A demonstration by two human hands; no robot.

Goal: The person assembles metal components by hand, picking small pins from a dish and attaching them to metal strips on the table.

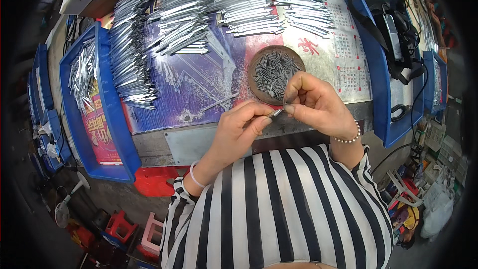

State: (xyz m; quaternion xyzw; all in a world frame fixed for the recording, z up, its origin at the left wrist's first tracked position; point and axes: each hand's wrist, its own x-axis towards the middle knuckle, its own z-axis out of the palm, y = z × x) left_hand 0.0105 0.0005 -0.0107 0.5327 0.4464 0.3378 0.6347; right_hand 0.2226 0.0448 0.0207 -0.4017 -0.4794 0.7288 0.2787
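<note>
My left hand (243, 123) is closed in a pinch on a slim metal piece (275, 113), whose shiny end sticks out past the fingertips. Close against that end, my right hand (318, 108) also pinches, thumb to forefinger; a small grey bit shows there, too small to name. Both hands are just over the table's front edge. Right behind them stands a round brown bowl (251, 82) holding many small grey metal pins (274, 72). The right hand partly covers the bowl's near right side.
Long flat metal strips lie in rows at the back (249, 12) and left (130, 55). A blue tray (117, 134) on the left holds more strips. On the right, another blue tray (382, 114) contains black straps (398, 45). A clear plastic triangle (221, 57) lies mid-table.
</note>
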